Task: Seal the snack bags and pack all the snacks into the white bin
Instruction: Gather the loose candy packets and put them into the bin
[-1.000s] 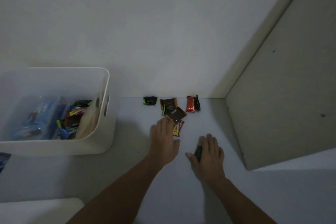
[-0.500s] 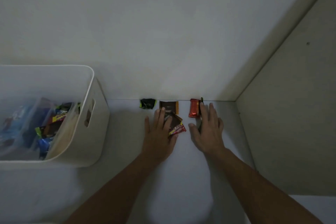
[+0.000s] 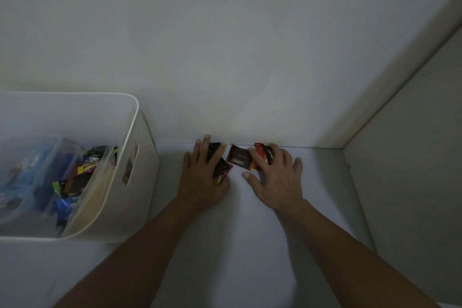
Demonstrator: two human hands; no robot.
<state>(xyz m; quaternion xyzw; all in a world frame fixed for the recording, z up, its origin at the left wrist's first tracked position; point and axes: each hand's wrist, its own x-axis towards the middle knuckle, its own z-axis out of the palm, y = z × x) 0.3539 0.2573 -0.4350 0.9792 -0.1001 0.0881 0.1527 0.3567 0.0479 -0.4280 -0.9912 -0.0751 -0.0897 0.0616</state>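
Several small snack packets lie in a row against the back wall. My left hand (image 3: 201, 177) lies over a black-and-green packet (image 3: 214, 147) and has a dark packet with a yellow end (image 3: 221, 170) caught between forefinger and thumb. My right hand (image 3: 278, 179) rests with spread fingers on a red packet (image 3: 260, 149) and a dark packet (image 3: 269, 155); its thumb stands apart. A brown square packet (image 3: 239, 157) lies uncovered between the hands. The white bin (image 3: 136, 117) stands to the left, apart from both hands, with several snacks and clear bags inside.
The white wall runs right behind the packets. A beige side panel (image 3: 405, 157) closes the shelf on the right, close to my right hand. The white shelf surface (image 3: 237, 245) stretches toward me between my forearms.
Both hands have slid forward to the wall and now cover the packets. The left hand came over the black-and-green packet and the right hand reached the red one.
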